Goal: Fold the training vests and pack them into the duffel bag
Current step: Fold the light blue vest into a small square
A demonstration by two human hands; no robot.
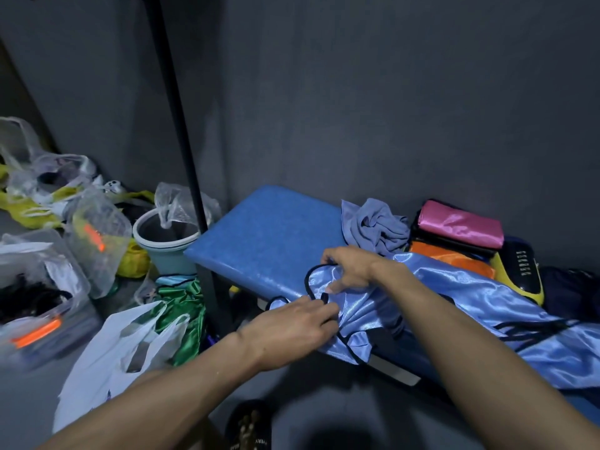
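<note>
Both hands pinch the blue vest on the bench.

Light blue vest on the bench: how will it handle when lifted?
Likely floppy: the light blue vest bunches in folds where the left hand and right hand pinch it. Its sheen suggests slippery fabric. Probably light; it drapes off the blue bench.

The blue padded bench stands against the dark wall. On it I have a light blue satin vest with black trim, draped over the near edge. Toward the wall lies a crumpled grey-blue cloth. Just beside that sits a stack of folded vests: pink on top, black below, orange lowest.
</note>
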